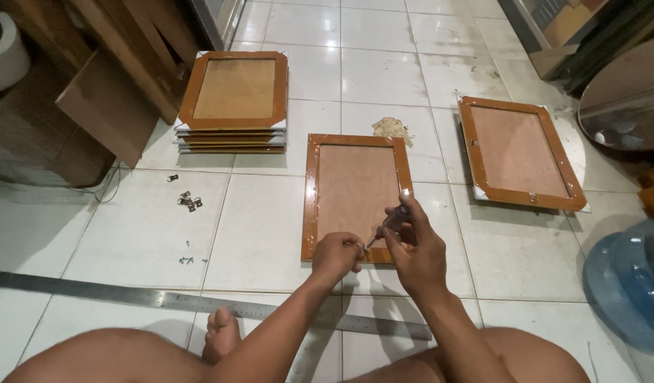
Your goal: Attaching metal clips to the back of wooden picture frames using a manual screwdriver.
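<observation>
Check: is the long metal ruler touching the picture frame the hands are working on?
Apart. The head view shows white floor tile between the metal ruler and the near edge of the picture frame.

Two orange-brown rectangular wooden picture frames lie singly, backs up, on the white tiled floor [384, 71]: one in the middle [355, 191] and one to the right [518, 152]. A third such frame tops one stack of frames [233, 99] at the far left; the count of frames inside that stack cannot be told. One long flat steel ruler [199, 301] crosses the near floor. One small heap of pale shavings [392, 129] sits beyond the middle frame. One cluster of small metal hangers [189, 201] lies left of it, too small to count, with one loose piece [172, 178] just beyond. Two hands show, a left hand [335, 257] and a right hand [416, 248], and one slim screwdriver [387, 227]. One blue translucent water jug [628, 284] stands at the right edge.
</observation>
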